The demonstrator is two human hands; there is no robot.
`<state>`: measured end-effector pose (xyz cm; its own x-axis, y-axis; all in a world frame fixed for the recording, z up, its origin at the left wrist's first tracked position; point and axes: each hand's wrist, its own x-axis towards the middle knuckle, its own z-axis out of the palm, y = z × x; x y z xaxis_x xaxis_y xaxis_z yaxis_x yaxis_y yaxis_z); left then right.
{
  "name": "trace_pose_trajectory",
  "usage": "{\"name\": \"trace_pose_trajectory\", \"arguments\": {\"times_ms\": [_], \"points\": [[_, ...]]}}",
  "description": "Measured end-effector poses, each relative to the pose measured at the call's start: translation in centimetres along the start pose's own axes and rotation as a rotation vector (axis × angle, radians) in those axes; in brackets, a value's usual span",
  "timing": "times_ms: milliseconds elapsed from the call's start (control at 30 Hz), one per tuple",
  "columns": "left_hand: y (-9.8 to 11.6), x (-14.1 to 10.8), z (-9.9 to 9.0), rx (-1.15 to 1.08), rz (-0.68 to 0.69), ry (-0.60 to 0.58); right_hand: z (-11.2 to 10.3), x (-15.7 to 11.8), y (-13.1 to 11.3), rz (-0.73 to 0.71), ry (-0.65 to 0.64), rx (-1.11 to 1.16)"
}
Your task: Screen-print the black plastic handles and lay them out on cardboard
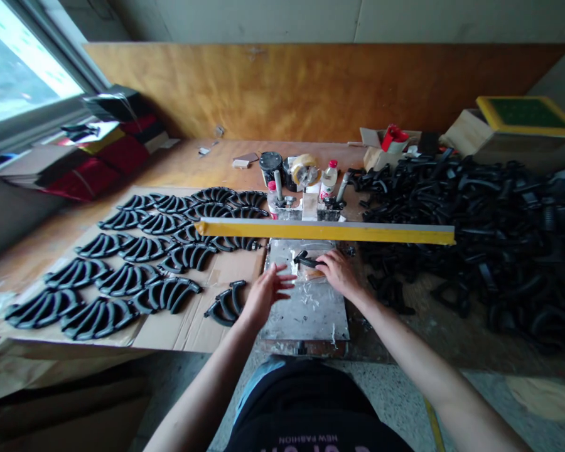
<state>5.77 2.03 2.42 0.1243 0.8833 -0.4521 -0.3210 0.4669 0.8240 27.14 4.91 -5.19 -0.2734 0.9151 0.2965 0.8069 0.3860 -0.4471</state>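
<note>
Over the grey metal plate [306, 311], my right hand [339, 271] grips one end of a curved black handle-like part [307, 259]. Its other end points left and carries a short crosspiece. My left hand [272, 290] is beside the plate's left part with its fingers spread, holding nothing. Under the black part lies a small brownish block [314, 274], partly covered by my right fingers. A yellow and grey bar [327, 231] runs across, just beyond both hands. Left of my left hand, a few similar black parts [226, 303] lie on cardboard.
Rows of nested black parts [117, 279] cover the cardboard [193, 323] at left. A large loose heap of black parts [480, 201] fills the right. Behind the bar stand a red-capped bottle [328, 181], a dark tub [270, 166] and metal posts [343, 187].
</note>
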Motion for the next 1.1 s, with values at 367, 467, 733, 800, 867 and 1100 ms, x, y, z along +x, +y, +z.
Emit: {"name": "trace_pose_trajectory", "arguments": {"times_ms": [367, 467, 733, 800, 867, 1100], "points": [[-9.2, -3.1, -16.0, 0.182, -0.151, 0.579, -2.2, -5.3, 6.5, 0.204, -0.107, -0.24], [-10.2, -3.7, -21.3, 0.314, -0.242, 0.751, -3.0, -7.3, 12.6, 0.409, -0.338, -0.437], [-8.4, -1.3, -23.1, 0.736, -0.304, 0.571, -2.7, -8.7, 15.1, 0.512, -0.323, -0.407], [-7.4, -0.9, -23.7, 0.865, -0.377, 0.558, -3.3, -7.6, 14.6, 0.576, -0.165, -0.293], [-6.4, -0.6, -23.9, 0.983, -0.401, 0.541, -3.5, -6.0, 12.7, 0.521, 0.0, -0.16], [-0.2, 2.3, -15.5, 0.883, 0.083, 0.375, 1.3, 0.6, 1.4, -0.053, -0.042, 0.0]]}}
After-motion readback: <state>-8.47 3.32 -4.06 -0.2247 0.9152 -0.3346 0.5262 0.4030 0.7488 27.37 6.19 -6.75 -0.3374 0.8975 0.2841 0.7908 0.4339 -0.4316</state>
